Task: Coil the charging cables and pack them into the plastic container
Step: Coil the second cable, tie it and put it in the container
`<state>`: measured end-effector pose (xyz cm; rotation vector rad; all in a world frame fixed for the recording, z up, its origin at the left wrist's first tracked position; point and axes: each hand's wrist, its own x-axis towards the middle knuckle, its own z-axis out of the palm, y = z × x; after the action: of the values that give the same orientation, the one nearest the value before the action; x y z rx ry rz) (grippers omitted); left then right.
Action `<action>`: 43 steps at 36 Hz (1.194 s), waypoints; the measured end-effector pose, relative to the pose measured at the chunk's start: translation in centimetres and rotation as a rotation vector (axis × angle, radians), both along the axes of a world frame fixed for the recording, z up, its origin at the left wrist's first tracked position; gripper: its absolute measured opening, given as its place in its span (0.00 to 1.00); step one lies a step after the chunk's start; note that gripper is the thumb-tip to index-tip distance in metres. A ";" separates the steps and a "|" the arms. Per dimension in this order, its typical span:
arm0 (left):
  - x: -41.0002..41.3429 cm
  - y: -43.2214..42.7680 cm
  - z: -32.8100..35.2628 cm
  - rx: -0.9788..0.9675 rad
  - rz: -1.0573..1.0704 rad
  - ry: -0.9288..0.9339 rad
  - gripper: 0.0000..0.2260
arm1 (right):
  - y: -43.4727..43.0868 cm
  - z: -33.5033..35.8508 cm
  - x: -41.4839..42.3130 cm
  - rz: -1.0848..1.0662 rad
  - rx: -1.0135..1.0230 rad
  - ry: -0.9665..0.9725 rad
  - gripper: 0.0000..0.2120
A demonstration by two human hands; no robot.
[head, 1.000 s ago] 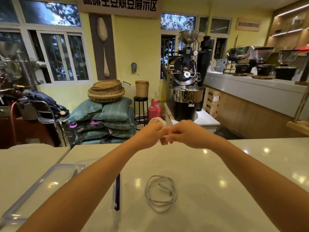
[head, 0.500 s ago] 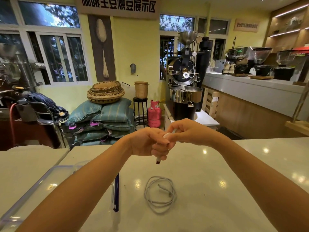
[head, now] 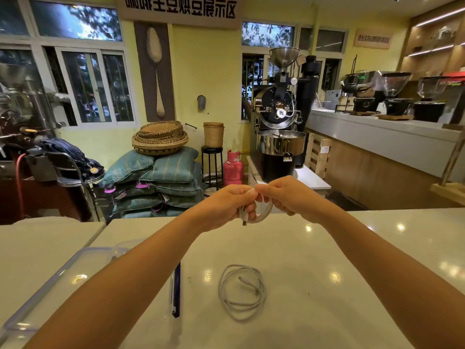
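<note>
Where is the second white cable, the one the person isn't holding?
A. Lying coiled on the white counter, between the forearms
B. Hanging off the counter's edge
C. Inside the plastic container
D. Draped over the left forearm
A: the loose coiled cable lies flat on the white counter between the forearms, right of the plastic container, while both hands hold the other cable above it.

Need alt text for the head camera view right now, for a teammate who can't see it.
Two bare hands, left hand and right hand, meet above a white counter, holding a small coiled white cable between them. A second coiled cable lies loose on the counter, with a clear plastic container to the left.
</note>
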<state>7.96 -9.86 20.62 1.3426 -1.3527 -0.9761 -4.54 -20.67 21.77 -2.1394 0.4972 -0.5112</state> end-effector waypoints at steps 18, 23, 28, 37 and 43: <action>-0.7 -0.4 -0.6 0.009 0.392 -0.302 0.17 | -0.8 0.1 -1.2 0.155 0.480 0.030 0.13; -1.0 -1.0 -0.8 0.004 0.426 -0.145 0.17 | -0.1 -0.2 -0.6 0.115 0.350 -0.016 0.10; -0.9 -1.3 -0.9 0.018 0.445 -0.016 0.16 | 0.7 -0.3 -0.1 0.024 0.144 -0.091 0.11; -0.9 -1.2 -0.9 0.073 0.369 0.219 0.16 | 1.5 -1.2 1.1 0.028 0.112 -0.269 0.11; -1.1 -1.3 -1.0 0.081 0.312 0.289 0.12 | 2.2 -1.6 1.9 0.027 0.087 -0.297 0.10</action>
<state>6.88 -11.18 19.64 1.3628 -0.8653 -0.9729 -2.63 -18.51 20.18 -1.9416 0.3171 -0.7628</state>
